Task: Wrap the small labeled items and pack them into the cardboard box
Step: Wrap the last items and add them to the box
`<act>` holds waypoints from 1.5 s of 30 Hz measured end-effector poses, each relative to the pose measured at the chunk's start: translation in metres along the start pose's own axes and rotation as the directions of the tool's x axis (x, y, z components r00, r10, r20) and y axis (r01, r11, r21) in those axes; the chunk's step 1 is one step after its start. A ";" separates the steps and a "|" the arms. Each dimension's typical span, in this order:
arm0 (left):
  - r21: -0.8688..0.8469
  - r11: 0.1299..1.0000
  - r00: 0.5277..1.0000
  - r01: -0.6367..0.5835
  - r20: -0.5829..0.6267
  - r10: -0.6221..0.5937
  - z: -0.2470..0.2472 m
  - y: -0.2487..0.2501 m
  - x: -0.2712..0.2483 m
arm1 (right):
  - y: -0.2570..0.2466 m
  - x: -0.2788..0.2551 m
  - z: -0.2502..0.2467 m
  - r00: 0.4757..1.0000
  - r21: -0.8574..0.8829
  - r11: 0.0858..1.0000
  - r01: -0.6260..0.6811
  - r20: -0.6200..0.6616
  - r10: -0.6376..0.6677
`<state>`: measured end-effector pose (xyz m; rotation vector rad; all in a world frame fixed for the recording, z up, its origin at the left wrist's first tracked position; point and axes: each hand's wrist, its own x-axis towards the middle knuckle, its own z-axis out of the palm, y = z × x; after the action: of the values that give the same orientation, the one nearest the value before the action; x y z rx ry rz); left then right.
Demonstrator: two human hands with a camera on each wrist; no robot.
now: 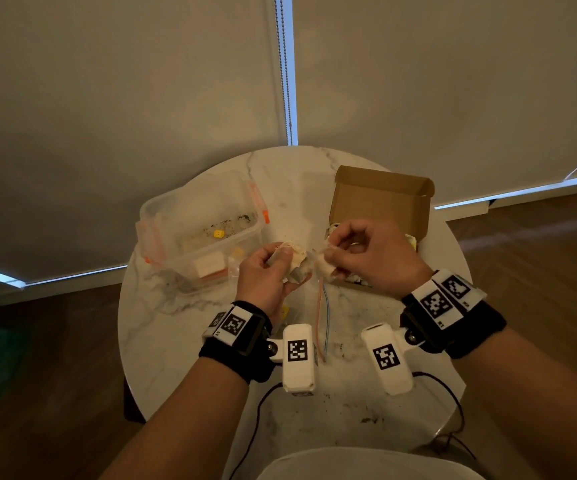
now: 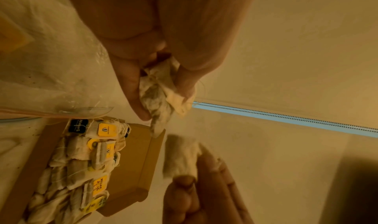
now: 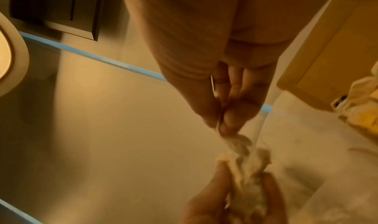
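Note:
Over the middle of the marble table [image 1: 162,327], my left hand [image 1: 280,259] grips a crumpled bundle of tea bags [image 1: 297,263]. In the left wrist view the left hand [image 2: 163,101] holds this bundle [image 2: 152,93] between thumb and fingers. Just to its right, my right hand [image 1: 332,245] pinches another tea bag [image 1: 325,268], blurred in the right wrist view [image 3: 237,144] below the right hand [image 3: 220,127]. The two bags nearly touch. Behind the right hand stands the open cardboard box [image 1: 380,199], with several tea bags with yellow labels [image 2: 81,162] lying in it.
A clear plastic container [image 1: 162,216] with orange latches stands at the left and holds a small yellow label [image 1: 218,233]. A clear zip bag [image 1: 321,317] with orange and blue stripes lies on the table below the hands. Dark crumbs dot the near tabletop.

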<state>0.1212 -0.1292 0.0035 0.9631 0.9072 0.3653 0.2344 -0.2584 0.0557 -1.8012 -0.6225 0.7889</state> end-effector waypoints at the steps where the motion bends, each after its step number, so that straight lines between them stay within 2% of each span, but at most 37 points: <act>1: 0.005 1.000 1.000 0.006 -0.003 -0.006 0.001 0.000 0.000 | -0.004 -0.003 0.005 0.998 0.040 0.999 0.007 0.055 -0.010; 3: -0.003 0.999 0.999 0.036 0.003 -0.036 0.003 0.001 0.001 | -0.006 -0.003 0.014 0.995 0.027 0.998 0.048 0.089 -0.050; 6: -0.062 0.995 0.996 0.081 0.052 -0.077 0.008 0.004 -0.001 | 0.000 0.008 0.022 0.992 -0.169 0.978 0.124 0.005 -0.125; 9: -0.107 0.991 0.993 0.082 0.092 -0.072 0.011 0.005 -0.005 | 0.009 0.020 0.026 0.981 -0.235 0.959 0.157 -0.074 -0.179; 12: -0.164 0.983 0.993 0.088 0.098 -0.072 0.013 0.007 -0.008 | 0.013 0.025 0.029 0.975 -0.331 0.928 0.169 -0.084 -0.207; 17: -0.231 0.967 0.990 0.110 0.115 -0.085 0.011 0.008 -0.007 | 0.012 0.025 0.027 0.958 -0.360 0.912 0.195 -0.128 -0.256; 20: -0.300 0.943 0.988 0.145 0.102 -0.120 0.007 0.008 -0.005 | 0.008 0.023 0.018 0.965 -0.269 0.942 0.201 -0.110 -0.238; 24: -0.325 0.936 0.990 0.139 0.036 -0.134 0.002 0.010 0.000 | 0.000 0.016 -0.005 0.996 -0.008 0.997 0.073 -0.057 -0.073; 27: -0.306 0.941 0.989 0.146 0.008 -0.150 -0.002 0.010 0.004 | 0.003 0.017 -0.032 0.998 0.184 0.983 -0.019 -0.054 0.029; 30: -0.290 0.946 0.988 0.147 -0.002 -0.154 -0.002 0.011 0.006 | 0.016 0.026 -0.062 0.992 0.250 0.967 -0.060 -0.091 0.085; 31: -0.284 0.948 0.989 0.143 -0.001 -0.149 -0.001 0.011 0.006 | 0.021 0.030 -0.070 0.988 0.199 0.978 -0.068 -0.125 0.094; 33: -0.264 0.956 0.991 0.132 0.002 -0.136 0.001 0.011 0.006 | 0.036 0.040 -0.082 0.975 -0.020 0.995 -0.098 -0.203 0.092; 36: -0.228 0.967 0.993 0.114 0.000 -0.117 0.002 0.009 0.007 | 0.058 0.054 -0.093 0.967 -0.391 0.910 -0.140 -0.252 0.041; 39: -0.201 0.974 0.994 0.107 0.007 -0.108 0.003 0.008 0.008 | 0.076 0.066 -0.094 0.984 -0.597 0.796 -0.102 -0.178 -0.008; 41: -0.179 0.979 0.995 0.102 0.025 -0.099 0.002 0.009 0.009 | 0.084 0.072 -0.092 0.995 -0.633 0.769 -0.084 -0.091 0.035; 45: -0.116 0.987 0.992 0.115 0.060 -0.109 0.001 0.009 0.012 | 0.095 0.089 -0.083 0.981 -0.780 0.624 -0.047 0.082 0.177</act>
<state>0.1305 -0.1171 0.0054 0.8051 0.8768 0.2936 0.3604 -0.2762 -0.0326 -2.6146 -1.0800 0.8056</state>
